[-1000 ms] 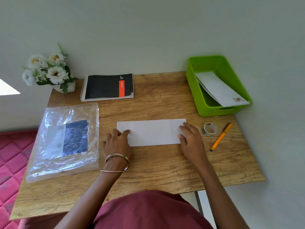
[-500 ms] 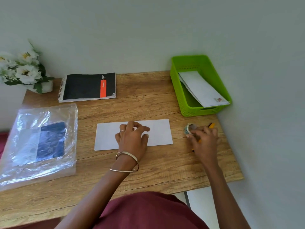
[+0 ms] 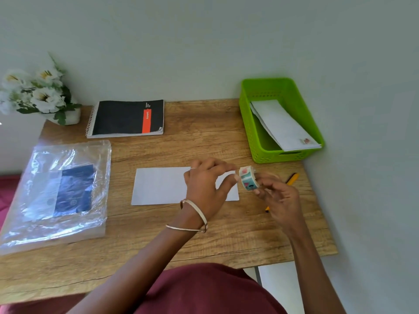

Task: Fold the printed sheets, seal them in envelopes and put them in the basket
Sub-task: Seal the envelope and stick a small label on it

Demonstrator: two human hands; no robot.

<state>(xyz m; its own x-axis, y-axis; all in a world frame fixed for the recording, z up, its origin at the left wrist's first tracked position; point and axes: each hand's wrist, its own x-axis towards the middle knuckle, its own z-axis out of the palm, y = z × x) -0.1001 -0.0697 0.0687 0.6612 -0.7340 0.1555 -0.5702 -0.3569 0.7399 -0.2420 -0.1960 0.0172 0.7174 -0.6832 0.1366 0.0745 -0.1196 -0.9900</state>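
Observation:
A white envelope (image 3: 161, 185) lies flat in the middle of the wooden desk. Above its right end my right hand (image 3: 280, 198) holds a small roll of patterned tape (image 3: 249, 181) off the desk. My left hand (image 3: 207, 186) hovers over the envelope, its thumb and fingertips at the left side of the roll; whether they pinch the tape end is unclear. The green basket (image 3: 249, 130) stands at the back right with white envelopes (image 3: 283, 126) leaning inside it.
An orange pen (image 3: 292, 179) lies on the desk behind my right hand. A clear plastic pack of paper (image 3: 59, 193) sits at the left, a black spiral notebook (image 3: 127, 118) at the back, and a white flower pot (image 3: 40, 96) in the back left corner.
My right hand left the envelope, picked the tape roll up from beside the pen and brought it over the envelope's right end. My left hand lifted off the envelope toward the roll.

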